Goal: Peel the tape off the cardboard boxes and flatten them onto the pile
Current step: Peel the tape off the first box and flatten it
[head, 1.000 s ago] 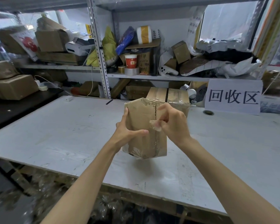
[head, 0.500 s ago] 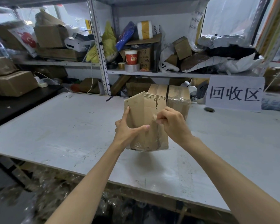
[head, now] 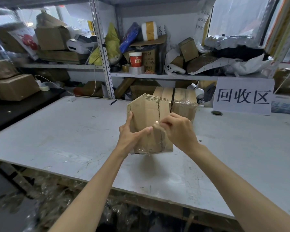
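Cardboard, brown and scuffed, fills the middle of the view: a small cardboard box [head: 146, 121] is held up in front of the person, over the white table [head: 57, 131], with its shadow on the table top beneath it. Its upper flaps meet in a peak, and a dark seam runs down the near face.

The left hand [head: 130, 137] grips the box from the left side, thumb laid across the front face and fingers wrapped round the left edge towards the back. The right hand [head: 179, 131] is at the seam with its fingers curled; thumb and forefinger pinch a lifted curl of clear tape [head: 156, 124], whose lower part lies glossy along the seam down to the bottom edge.

Just behind the held box, two taped boxes [head: 184, 101] stand side by side on the table. To their right a white sign [head: 243, 96] with three black characters leans at the back of the table. A metal shelf [head: 157, 76] behind carries a red paper cup [head: 135, 59], tape rolls [head: 136, 69] and crumpled cartons and bags.
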### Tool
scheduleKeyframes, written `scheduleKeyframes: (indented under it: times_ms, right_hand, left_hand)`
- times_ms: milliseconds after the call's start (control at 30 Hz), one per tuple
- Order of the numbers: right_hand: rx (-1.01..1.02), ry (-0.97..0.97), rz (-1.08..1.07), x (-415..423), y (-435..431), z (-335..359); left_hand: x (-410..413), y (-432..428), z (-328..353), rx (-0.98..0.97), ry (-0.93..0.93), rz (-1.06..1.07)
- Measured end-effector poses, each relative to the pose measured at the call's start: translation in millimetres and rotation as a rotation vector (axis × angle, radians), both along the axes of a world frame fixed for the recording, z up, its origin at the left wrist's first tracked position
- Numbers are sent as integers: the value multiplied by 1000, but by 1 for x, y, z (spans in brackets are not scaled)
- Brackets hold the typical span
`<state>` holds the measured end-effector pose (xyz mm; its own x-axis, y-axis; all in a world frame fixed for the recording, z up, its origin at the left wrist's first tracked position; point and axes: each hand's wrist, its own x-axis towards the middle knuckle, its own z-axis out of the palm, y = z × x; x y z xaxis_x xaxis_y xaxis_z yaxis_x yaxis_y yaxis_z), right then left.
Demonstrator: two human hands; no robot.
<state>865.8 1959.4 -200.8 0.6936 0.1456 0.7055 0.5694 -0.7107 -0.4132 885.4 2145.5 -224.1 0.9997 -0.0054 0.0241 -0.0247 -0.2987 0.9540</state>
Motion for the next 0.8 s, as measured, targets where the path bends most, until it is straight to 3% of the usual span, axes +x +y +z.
scheduleKeyframes:
  times_ms: [100, 233, 400, 600, 700, 800]
  right_hand:
    - [-115, 88, 31, 2, -3, -6]
    - [-111, 62, -31, 3, -3, -6]
    - [-259, 246, 188, -5, -4, -10]
    - [-21, 267, -30, 0, -15, -2]
    - [-49, 172, -4, -7, -9, -5]
    - [33, 234, 46, -5, -11, -8]
  left_hand:
    - [0, 3, -1, -3, 13, -63]
    - [2, -1, 1, 48, 17, -49]
    - [6, 1, 1, -103, 80, 77]
    - [7, -6, 3, 6, 77, 16]
    - [8, -7, 3, 31, 82, 44]
    - [7, -2, 2, 54, 100, 18]
